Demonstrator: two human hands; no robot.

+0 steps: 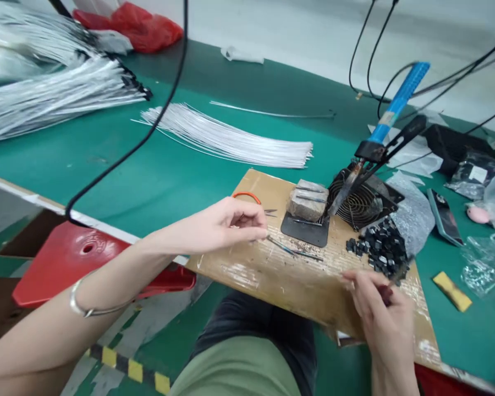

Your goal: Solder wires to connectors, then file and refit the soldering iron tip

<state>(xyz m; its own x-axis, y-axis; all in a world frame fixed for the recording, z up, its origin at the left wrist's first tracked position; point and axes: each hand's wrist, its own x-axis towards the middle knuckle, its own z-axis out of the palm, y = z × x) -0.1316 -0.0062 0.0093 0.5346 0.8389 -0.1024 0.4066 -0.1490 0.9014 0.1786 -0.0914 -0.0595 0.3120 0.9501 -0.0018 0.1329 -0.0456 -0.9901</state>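
My left hand (241,221) is closed in a pinch over the cardboard (247,269). At its fingertips is the end of a thin dark stick-like piece (281,246); I cannot tell whether the fingers grip it. Another thin dark piece (309,256) lies to its right. My right hand (381,311), at the cardboard's right side, is wrapped around a tool with a dark red handle (385,295); its kind is unclear and its far end is blurred. Just beyond that hand lies a pile of small black connectors (383,246).
A blue-wrapped soldering iron (402,104) leans above a black fan (355,203). Beside it, a stone block (308,201) sits on a dark plate. Orange-handled scissors (247,195) lie behind my left hand. White cables (231,137) lie farther back; a black cord (165,110) hangs at left.
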